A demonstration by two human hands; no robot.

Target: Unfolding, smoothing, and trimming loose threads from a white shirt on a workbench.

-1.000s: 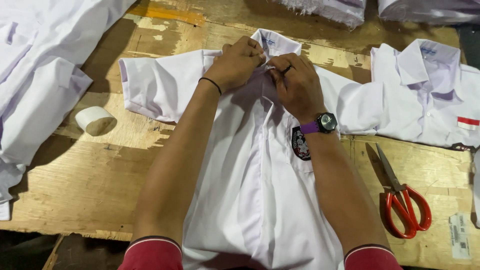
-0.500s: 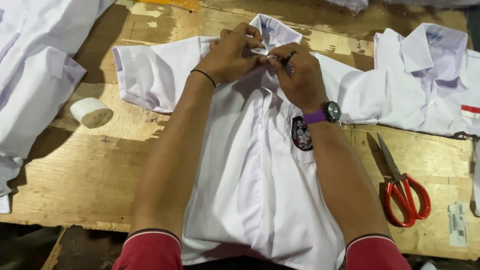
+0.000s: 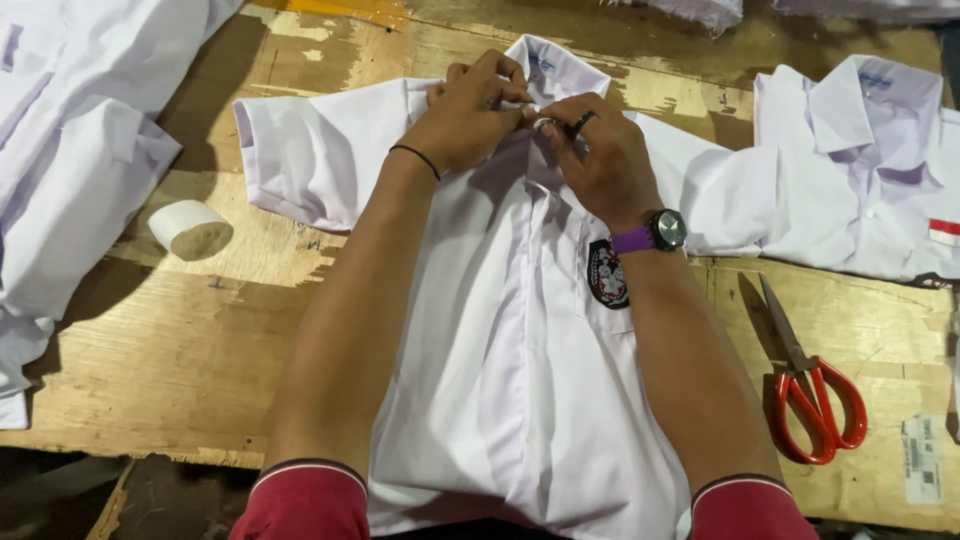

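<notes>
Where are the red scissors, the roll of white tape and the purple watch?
Red-handled scissors (image 3: pixel 812 405): head view, on the pivot end of the red handles.
Roll of white tape (image 3: pixel 190 229): head view, on the roll's side, near its open end.
Purple wristwatch (image 3: pixel 655 233): head view, on the case by the strap.

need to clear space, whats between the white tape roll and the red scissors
In the head view, the white shirt lies between the tape roll and scissors, with both forearms across it.

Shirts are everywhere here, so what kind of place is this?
Probably a garment workshop: several white shirts lie on a rough wooden table, with red-handled scissors and a roll of white tape beside them.
</notes>
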